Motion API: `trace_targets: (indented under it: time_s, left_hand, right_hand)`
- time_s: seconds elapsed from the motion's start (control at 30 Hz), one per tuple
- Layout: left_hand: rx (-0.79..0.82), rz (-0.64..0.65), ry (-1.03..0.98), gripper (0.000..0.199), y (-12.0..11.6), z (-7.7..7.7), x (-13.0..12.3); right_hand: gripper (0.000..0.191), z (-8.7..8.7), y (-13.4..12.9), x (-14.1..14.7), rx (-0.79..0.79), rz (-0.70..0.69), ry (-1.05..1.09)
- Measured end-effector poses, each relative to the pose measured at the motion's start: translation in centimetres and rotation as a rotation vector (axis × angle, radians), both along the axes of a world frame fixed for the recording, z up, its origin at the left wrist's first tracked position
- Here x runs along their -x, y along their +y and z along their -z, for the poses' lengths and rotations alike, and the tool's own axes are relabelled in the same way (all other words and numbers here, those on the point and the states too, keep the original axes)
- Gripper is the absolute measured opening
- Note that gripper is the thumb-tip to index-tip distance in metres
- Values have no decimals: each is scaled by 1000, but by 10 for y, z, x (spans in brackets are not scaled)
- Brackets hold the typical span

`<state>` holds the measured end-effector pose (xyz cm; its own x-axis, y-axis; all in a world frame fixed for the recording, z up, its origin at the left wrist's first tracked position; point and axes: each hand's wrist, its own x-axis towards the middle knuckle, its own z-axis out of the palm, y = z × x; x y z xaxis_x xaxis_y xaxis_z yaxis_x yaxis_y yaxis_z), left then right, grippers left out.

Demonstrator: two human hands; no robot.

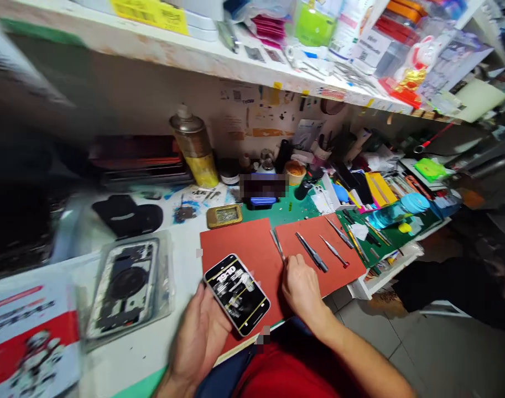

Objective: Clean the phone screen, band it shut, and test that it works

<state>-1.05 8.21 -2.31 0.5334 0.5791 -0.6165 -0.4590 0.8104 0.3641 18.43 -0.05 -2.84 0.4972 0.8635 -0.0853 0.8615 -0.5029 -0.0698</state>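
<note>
A smartphone (pixel 238 296) with its lit lock screen facing up rests tilted in my left hand (pixel 199 334), whose fingers are mostly hidden behind it. My right hand (pixel 301 284) is closed at the near end of slim metal tweezers (pixel 276 242), with their tips pointing away from me over the red-brown mat (pixel 235 235). Right of that hand, a thicker grey pen-like tool (pixel 312 252) lies on the mat. Beyond it are a thin precision screwdriver (pixel 334 250) with a red end and another slim metal tool (pixel 339 232).
An opened phone housing (pixel 130 282) in a clear bag and a red-white package (pixel 32 337) lie at left. A spray can (pixel 196 146) stands at the back. A blue bottle (pixel 397 213) lies at right beside an open drawer (pixel 385 271). Overhead runs a loaded shelf (pixel 152 52).
</note>
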Motion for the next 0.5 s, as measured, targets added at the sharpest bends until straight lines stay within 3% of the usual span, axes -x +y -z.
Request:
trace_targets:
  time_s: [0.07,0.17,0.33,0.43,0.5]
  left_hand:
    - [-5,-23,-46,58,-1,-1,0]
    - [-22,-17,-128,58,2,0,1]
    - [-46,14,-236,61,8,1,3]
    - [-74,28,-237,61,10,0,1]
    - [-78,30,-227,61,11,2,-1]
  right_hand:
    - [16,-9,-13,-14,-12,-1,-33]
    - [22,-17,-33,-58,-32,35,-117]
    - [24,-9,-49,-132,71,81,-350]
    - [27,-6,-52,-141,73,69,-358]
    - [30,-8,-52,-126,-7,65,-322]
